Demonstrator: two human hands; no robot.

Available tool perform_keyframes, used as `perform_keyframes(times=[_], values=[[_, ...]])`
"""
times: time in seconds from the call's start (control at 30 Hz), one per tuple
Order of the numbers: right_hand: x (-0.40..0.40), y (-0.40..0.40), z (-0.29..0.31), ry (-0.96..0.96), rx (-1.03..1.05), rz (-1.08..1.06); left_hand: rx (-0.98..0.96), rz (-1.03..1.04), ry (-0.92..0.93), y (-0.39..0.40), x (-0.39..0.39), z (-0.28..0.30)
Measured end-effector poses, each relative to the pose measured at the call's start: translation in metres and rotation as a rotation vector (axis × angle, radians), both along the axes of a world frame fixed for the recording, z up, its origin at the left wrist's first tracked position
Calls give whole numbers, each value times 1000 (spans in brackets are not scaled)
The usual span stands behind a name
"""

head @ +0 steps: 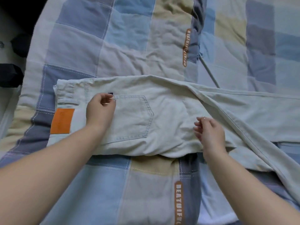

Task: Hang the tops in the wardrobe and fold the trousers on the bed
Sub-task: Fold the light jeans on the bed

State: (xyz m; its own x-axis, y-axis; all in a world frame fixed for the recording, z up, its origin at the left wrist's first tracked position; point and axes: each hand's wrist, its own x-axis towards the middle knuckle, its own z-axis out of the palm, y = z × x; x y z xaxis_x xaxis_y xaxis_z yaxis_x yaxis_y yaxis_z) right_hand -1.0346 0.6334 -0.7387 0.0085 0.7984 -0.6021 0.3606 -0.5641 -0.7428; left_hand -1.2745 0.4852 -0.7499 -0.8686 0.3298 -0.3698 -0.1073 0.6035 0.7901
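Observation:
Pale cream trousers [168, 114] lie flat across the checked bed cover [113, 46], waistband at the left, legs running off to the right, one leg folded over the other. A back pocket with blue stitching faces up. My left hand [99, 112] hovers at the pocket's left edge near the waistband, fingers loosely curled and holding nothing. Over the seat of the trousers is my right hand [209, 132], its fingers relaxed and slightly bent, touching or just above the cloth. No tops are in view.
The bed cover has blue, grey and beige squares with orange labels [62, 120]. A thin grey rod [209, 70] lies on the cover behind the trousers. Dark objects [9, 75] sit beyond the bed's left edge.

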Motion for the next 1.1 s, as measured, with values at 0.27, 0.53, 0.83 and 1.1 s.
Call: perform_keyframes(times=[0.27,0.53,0.83,1.1], values=[[51,-77,-16,189,-552,-196,-91,-81,-780,-16,156,9],[25,-74,-15,99,-98,-32,201,477,-782,-8,185,-1],[20,-84,-14,249,-313,196,62,357,-631,-23,168,-2],[29,-80,-13,102,-131,309,76,300,-762,-22,160,0]])
